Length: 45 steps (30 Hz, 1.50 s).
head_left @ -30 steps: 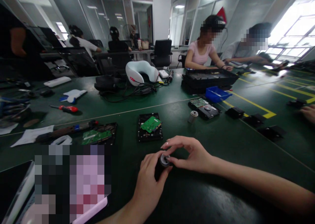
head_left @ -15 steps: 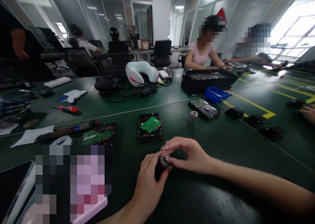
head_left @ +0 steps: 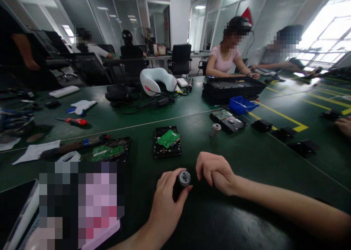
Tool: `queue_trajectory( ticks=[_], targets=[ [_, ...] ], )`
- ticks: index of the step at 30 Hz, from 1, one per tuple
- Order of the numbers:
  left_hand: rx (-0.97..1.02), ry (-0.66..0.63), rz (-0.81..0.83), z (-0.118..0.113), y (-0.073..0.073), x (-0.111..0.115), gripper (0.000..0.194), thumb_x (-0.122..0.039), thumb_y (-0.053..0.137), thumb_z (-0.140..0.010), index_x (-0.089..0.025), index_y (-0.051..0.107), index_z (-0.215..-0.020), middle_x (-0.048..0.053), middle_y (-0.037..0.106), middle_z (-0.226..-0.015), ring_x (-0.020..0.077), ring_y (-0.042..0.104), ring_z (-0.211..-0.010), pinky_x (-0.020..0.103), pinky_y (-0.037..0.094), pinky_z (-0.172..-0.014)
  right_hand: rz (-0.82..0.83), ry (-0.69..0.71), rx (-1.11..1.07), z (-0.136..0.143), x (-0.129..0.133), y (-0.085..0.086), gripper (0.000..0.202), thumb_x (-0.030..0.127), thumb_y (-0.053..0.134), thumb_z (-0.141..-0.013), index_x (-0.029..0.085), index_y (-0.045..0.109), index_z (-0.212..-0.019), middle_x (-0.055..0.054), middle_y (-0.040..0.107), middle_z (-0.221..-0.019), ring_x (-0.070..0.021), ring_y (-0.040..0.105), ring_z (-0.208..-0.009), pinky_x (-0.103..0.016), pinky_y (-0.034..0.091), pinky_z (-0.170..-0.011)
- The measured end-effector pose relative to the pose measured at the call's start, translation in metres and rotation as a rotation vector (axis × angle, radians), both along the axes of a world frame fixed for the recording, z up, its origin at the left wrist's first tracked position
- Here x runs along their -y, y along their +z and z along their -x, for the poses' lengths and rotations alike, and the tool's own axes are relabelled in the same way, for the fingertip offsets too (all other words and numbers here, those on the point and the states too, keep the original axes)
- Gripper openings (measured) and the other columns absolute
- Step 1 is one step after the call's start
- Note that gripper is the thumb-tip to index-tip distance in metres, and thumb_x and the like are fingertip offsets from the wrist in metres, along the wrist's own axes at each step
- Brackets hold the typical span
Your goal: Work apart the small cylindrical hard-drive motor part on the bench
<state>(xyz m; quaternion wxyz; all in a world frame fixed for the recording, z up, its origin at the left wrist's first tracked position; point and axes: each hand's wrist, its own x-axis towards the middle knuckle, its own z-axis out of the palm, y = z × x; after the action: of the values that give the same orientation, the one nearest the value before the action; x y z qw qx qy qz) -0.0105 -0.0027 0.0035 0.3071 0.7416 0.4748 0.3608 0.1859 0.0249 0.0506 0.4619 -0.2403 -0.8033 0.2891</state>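
Observation:
My left hand (head_left: 168,197) is wrapped round a dark cylindrical part (head_left: 184,178), whose round grey top with small holes faces up. Just right of it, my right hand (head_left: 215,172) hangs apart from the part, with fingers curled in; whatever they may hold is hidden. Beyond my hands lies a black hard drive (head_left: 167,153) with a loose green circuit board (head_left: 168,138) on it. A small silver cylinder (head_left: 215,130) stands to the right of that, near another hard drive (head_left: 229,120).
A blue bin (head_left: 242,105), black trays (head_left: 233,89) and several black blocks are at the right. Left are a red screwdriver (head_left: 75,121), another drive with a green board (head_left: 108,152) and a pink object (head_left: 102,235). Across the table sits a person in pink (head_left: 223,61).
My right hand has moved off the top of the dark cylindrical part to the right, and its fingers have curled. The small shiny piece at its fingertips no longer shows. My left hand stays put.

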Motion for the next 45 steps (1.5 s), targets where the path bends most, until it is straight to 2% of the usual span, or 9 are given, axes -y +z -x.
queue_trajectory(
  ticks=[12, 19, 22, 27, 29, 32, 36, 42, 45],
  targets=[
    [-0.008, 0.008, -0.007, 0.001, 0.000, 0.001, 0.034, -0.019, 0.063, -0.083, -0.029, 0.054, -0.114, 0.001, 0.062, -0.108, 0.0219, 0.057, -0.103, 0.041, 0.047, -0.091, -0.094, 0.204, 0.023, -0.001, 0.004, -0.009, 0.048, 0.018, 0.031, -0.086, 0.022, 0.037, -0.039, 0.002, 0.037, -0.038, -0.0124, 0.038, -0.042, -0.030, 0.032, -0.055],
    [-0.022, 0.011, 0.000, 0.000, 0.001, 0.001, 0.034, -0.019, 0.064, -0.082, -0.029, 0.055, -0.113, 0.001, 0.062, -0.108, 0.0225, 0.057, -0.103, 0.042, 0.047, -0.090, 0.384, 0.035, -0.409, 0.009, 0.012, -0.019, 0.036, 0.009, 0.040, -0.068, 0.019, 0.035, -0.034, 0.002, 0.028, -0.033, -0.0107, 0.031, -0.039, -0.027, 0.025, -0.047],
    [-0.026, 0.011, -0.004, 0.000, 0.002, 0.001, 0.033, -0.020, 0.063, -0.083, -0.028, 0.055, -0.113, 0.002, 0.062, -0.109, 0.0228, 0.058, -0.103, 0.042, 0.048, -0.091, 0.479, -0.052, -0.552, 0.008, 0.007, -0.019, 0.029, 0.005, 0.042, -0.060, 0.018, 0.038, -0.035, 0.002, 0.030, -0.034, -0.0100, 0.030, -0.040, -0.025, 0.022, -0.046],
    [-0.021, 0.010, -0.024, 0.000, 0.003, 0.000, 0.033, -0.019, 0.063, -0.082, -0.027, 0.057, -0.113, 0.003, 0.063, -0.109, 0.0229, 0.059, -0.103, 0.041, 0.049, -0.090, 0.575, -0.036, -0.421, 0.004, -0.001, -0.009, 0.021, 0.018, 0.048, -0.082, 0.016, 0.059, -0.063, -0.002, 0.059, -0.060, -0.0142, 0.053, -0.057, -0.027, 0.040, -0.057],
    [-0.019, 0.013, -0.026, 0.000, 0.003, 0.000, 0.032, -0.018, 0.064, -0.082, -0.027, 0.057, -0.112, 0.003, 0.063, -0.108, 0.0227, 0.059, -0.102, 0.041, 0.049, -0.089, 0.562, -0.054, -0.304, 0.004, -0.001, -0.004, 0.044, 0.036, 0.038, -0.094, 0.016, 0.061, -0.062, -0.005, 0.063, -0.071, -0.0158, 0.058, -0.068, -0.030, 0.044, -0.070],
    [-0.022, 0.007, -0.015, 0.000, 0.003, 0.001, 0.033, -0.019, 0.064, -0.082, -0.028, 0.056, -0.113, 0.002, 0.062, -0.109, 0.0226, 0.058, -0.103, 0.041, 0.048, -0.090, 0.555, -0.126, -0.159, 0.005, 0.000, -0.001, 0.070, 0.046, 0.017, -0.099, 0.016, 0.059, -0.051, -0.001, 0.054, -0.048, -0.0104, 0.049, -0.046, -0.028, 0.044, -0.065],
    [-0.022, -0.004, -0.006, 0.000, 0.003, 0.000, 0.033, -0.020, 0.063, -0.084, -0.028, 0.054, -0.114, 0.002, 0.061, -0.110, 0.0229, 0.057, -0.104, 0.042, 0.047, -0.091, 0.629, -0.169, -0.143, 0.004, 0.002, -0.001, 0.054, 0.040, 0.025, -0.096, 0.014, 0.065, -0.071, 0.008, 0.033, -0.029, -0.0074, 0.025, -0.026, -0.022, 0.027, -0.037],
    [-0.026, -0.006, 0.000, 0.000, 0.003, -0.001, 0.033, -0.021, 0.063, -0.084, -0.029, 0.054, -0.115, 0.002, 0.061, -0.111, 0.0225, 0.056, -0.105, 0.041, 0.046, -0.092, 0.659, -0.178, -0.159, 0.001, 0.003, -0.003, 0.047, 0.037, 0.028, -0.092, 0.012, 0.063, -0.073, 0.009, 0.033, -0.028, -0.0063, 0.022, -0.023, -0.020, 0.017, -0.032],
    [-0.030, -0.001, 0.006, 0.001, 0.003, 0.001, 0.034, -0.020, 0.063, -0.084, -0.030, 0.054, -0.115, 0.001, 0.061, -0.111, 0.0220, 0.056, -0.105, 0.041, 0.046, -0.092, 0.614, -0.206, -0.192, 0.002, 0.003, -0.004, 0.048, 0.036, 0.029, -0.093, 0.013, 0.062, -0.066, 0.007, 0.038, -0.030, -0.0065, 0.027, -0.024, -0.021, 0.025, -0.035]
  ],
)
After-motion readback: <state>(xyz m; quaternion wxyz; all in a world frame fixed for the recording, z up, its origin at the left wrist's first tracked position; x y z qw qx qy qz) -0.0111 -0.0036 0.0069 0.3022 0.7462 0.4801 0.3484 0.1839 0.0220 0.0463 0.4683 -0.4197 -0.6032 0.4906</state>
